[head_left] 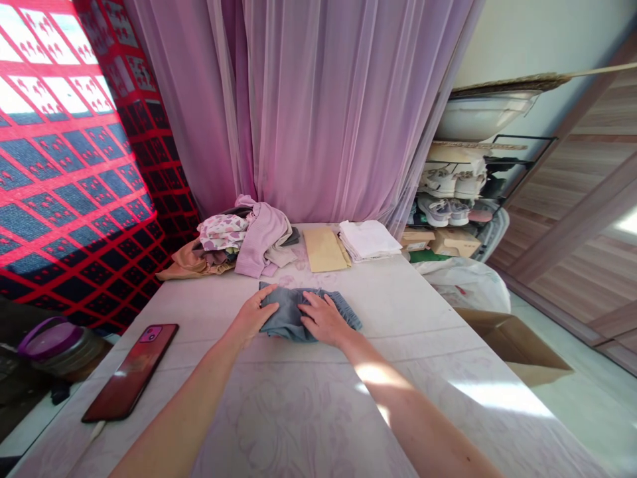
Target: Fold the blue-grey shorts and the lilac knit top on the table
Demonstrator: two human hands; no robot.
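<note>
Counter [298,418] by curtain [318,119] | denim [290,317] folded mid-counter, fronting the pile [259,236] | right hand [326,320] spread on top, seemingly keeping folds flat | left hand [253,317] at left edge; from here, can't tell if fingers [267,291] pinch

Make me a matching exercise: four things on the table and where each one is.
1. Phone
2. Blue garment
3. White stack
4. Clothes heap

A. Just right of the tan folded cloth
B. Touched by the left hand and right hand
C. By the curtain, left of the tan cloth
D. Left of the left forearm

Pairs: 1-D, 2-B, 3-A, 4-C
</note>
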